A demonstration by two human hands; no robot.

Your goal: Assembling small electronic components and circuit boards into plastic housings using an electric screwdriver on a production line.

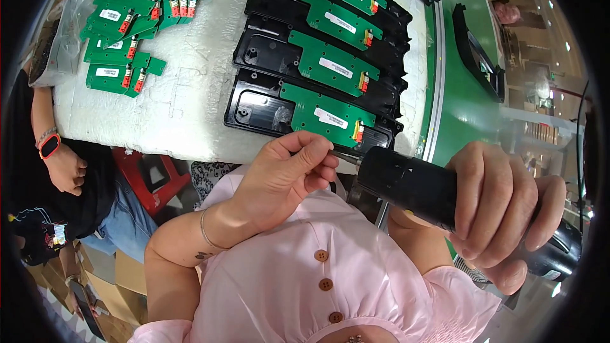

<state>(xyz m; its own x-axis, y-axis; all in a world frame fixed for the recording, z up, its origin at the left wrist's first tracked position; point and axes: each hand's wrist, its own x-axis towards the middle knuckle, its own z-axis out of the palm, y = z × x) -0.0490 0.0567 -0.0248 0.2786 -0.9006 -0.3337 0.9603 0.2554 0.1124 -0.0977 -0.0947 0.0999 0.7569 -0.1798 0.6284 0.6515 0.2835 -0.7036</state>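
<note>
My right hand (499,206) is wrapped round a black electric screwdriver (406,184), held nearly level with its bit pointing left. At the bit's tip, the thumb and fingers of my left hand (283,181) are pinched together. Whatever sits between those fingertips is too small to make out. Just beyond my hands lies the nearest of several black plastic housings (257,105), set in a row going away from me. On each housing rests a green circuit board (305,105) with a white label and a small red and yellow connector.
Loose green circuit boards (111,54) are heaped at the far left of the white foam-topped table (184,82). To the right, a curved black frame (473,51) lies on a green surface (457,114). At left, beside a red stool (152,190), is another person's hand (67,171).
</note>
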